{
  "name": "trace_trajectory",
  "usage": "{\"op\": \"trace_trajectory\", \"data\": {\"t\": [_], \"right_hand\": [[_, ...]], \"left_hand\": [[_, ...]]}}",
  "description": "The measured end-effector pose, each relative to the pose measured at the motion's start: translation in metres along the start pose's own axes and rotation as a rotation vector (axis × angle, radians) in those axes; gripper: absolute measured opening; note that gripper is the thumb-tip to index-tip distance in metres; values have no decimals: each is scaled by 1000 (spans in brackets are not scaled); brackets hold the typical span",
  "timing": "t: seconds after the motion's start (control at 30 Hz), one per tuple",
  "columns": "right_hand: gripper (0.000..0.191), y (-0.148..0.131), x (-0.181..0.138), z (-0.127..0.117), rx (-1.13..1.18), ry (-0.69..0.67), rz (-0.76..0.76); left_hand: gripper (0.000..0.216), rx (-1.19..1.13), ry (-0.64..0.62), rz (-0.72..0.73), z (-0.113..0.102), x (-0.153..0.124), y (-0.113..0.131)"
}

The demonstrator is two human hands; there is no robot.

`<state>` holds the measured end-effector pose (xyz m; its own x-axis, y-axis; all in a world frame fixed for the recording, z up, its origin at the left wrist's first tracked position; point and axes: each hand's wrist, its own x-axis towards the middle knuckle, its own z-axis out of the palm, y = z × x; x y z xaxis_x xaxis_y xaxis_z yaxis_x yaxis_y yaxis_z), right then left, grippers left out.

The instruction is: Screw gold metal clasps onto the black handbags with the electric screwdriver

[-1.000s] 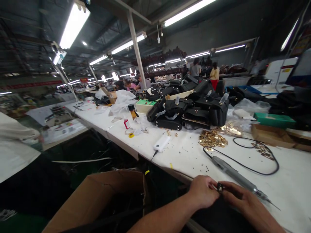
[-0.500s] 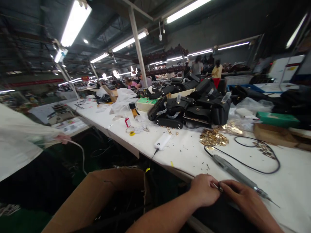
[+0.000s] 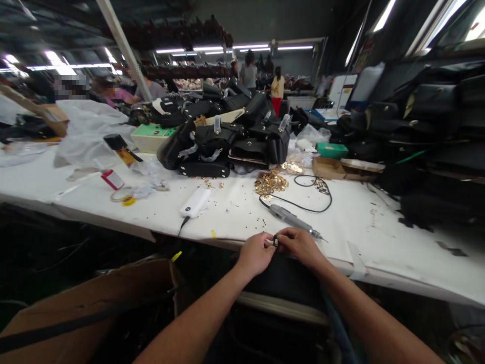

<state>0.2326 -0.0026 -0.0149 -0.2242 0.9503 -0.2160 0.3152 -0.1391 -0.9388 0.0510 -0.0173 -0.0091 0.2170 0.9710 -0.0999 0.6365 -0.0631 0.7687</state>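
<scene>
Left hand (image 3: 257, 254), right hand (image 3: 302, 245) pinching fitting (image 3: 276, 242)

Left hand is pinching from 9 o'clock, right hand from 3: fingers curled, tips almost meeting. Small dark fitting is sitting between them near the edge of the table (image 3: 397, 247); can't tell if it's joined to the black piece (image 3: 291, 277) lying at 6. Driver (image 3: 290, 216) is lying at 1, gold parts (image 3: 271, 183) heaped at 12, power bank (image 3: 197, 202) at 10.

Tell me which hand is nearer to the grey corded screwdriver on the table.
Right. The right hand is just on the near side of the grey corded screwdriver; the left hand is farther off, nearer and to its left.
</scene>
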Motion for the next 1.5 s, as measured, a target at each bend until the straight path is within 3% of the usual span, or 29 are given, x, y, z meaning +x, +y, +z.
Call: {"op": "trace_trajectory", "data": {"t": [0.17,0.3,0.4,0.63,0.93,1.37,1.5], "right_hand": [[27,6,16,-2,31,19,72],[21,8,28,-3,-20,31,114],[17,6,34,-3,-77,28,137],[10,-7,35,-3,-312,96,64],[19,1,31,-4,-617,135,-139],[24,-2,34,1,-600,122,-176],[21,-7,27,-3,-487,156,-208]], "left_hand": [[35,158,56,124,-7,-11,8],[27,508,-21,404,-11,-18,11],[29,686,-58,484,-11,-17,10],[27,717,-114,493,-13,-8,12],[28,641,-103,494,-15,-6,8],[39,629,-63,480,-11,-1,1],[46,625,-63,477,-8,3,-8]]}}
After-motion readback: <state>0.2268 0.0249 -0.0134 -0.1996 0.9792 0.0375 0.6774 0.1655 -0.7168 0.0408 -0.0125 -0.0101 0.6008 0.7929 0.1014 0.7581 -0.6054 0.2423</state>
